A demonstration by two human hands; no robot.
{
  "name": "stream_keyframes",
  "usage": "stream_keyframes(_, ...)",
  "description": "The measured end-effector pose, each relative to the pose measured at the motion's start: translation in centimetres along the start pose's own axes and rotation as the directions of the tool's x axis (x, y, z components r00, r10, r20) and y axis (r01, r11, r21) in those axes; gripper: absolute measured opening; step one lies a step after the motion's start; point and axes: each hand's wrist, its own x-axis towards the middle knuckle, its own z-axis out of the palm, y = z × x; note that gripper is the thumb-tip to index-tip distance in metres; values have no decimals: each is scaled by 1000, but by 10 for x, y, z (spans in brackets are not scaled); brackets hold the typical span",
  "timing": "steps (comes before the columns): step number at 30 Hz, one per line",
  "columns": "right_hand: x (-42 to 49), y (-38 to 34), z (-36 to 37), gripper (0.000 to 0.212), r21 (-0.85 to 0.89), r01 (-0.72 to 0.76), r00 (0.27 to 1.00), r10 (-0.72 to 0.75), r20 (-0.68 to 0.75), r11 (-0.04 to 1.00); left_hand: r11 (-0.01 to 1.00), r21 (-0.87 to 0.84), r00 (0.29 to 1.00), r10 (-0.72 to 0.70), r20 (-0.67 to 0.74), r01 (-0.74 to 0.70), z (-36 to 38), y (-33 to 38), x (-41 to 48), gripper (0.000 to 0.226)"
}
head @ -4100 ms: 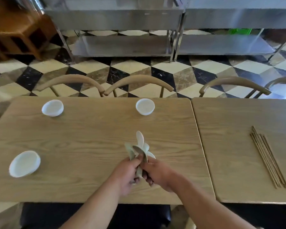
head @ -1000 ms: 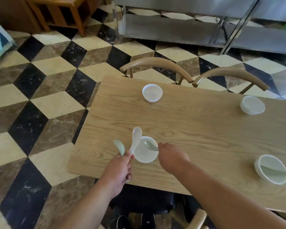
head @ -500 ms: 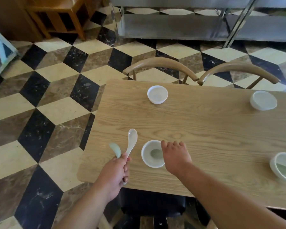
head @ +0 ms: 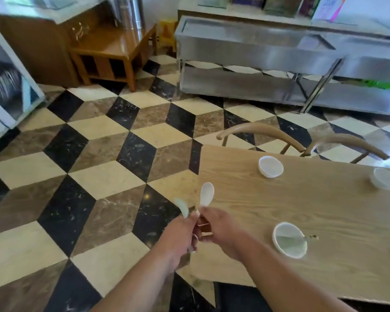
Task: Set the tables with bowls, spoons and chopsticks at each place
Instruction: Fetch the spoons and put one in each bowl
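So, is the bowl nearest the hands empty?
No, a spoon lies in that bowl, its handle sticking out over the rim.

Your left hand and right hand close over the handles of the white spoon and green spoon, so you can't tell whether the right one grips or only touches. In the near bowl the third spoon is a smeared streak, and the far right bowl is blurred. The table runs off the right edge.
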Motion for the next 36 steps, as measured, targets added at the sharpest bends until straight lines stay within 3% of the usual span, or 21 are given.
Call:
stream_keyframes(7,23,-71,160,34,261,-32,998,44,-42,965,990,123,993,78,-84,-67,-159,44,-38,50)
stream_keyframes(12,39,-121,207,28,274,-35,991,68,-115,961,960,273,907,163,-389,-56,-231,73,-24,49)
stream_keyframes(16,54,-147,223,32,346,-78,991,110,-75,935,899,437,935,148,-321,7,-266,102,2,70)
stream_keyframes(19,79,-164,225,33,373,-112,988,143,-57,921,943,331,959,86,-270,8,-276,125,27,78)
stream_keyframes(22,122,-188,218,24,472,-88,988,136,-68,877,986,167,951,63,-304,-12,-287,151,71,55)
stream_keyframes(29,242,-288,190,25,372,16,1000,-5,-29,928,978,204,969,100,-227,-53,-305,268,180,23)
stream_keyframes(36,318,-395,159,23,356,87,995,-97,11,930,971,221,938,162,-306,-96,-296,394,259,14)
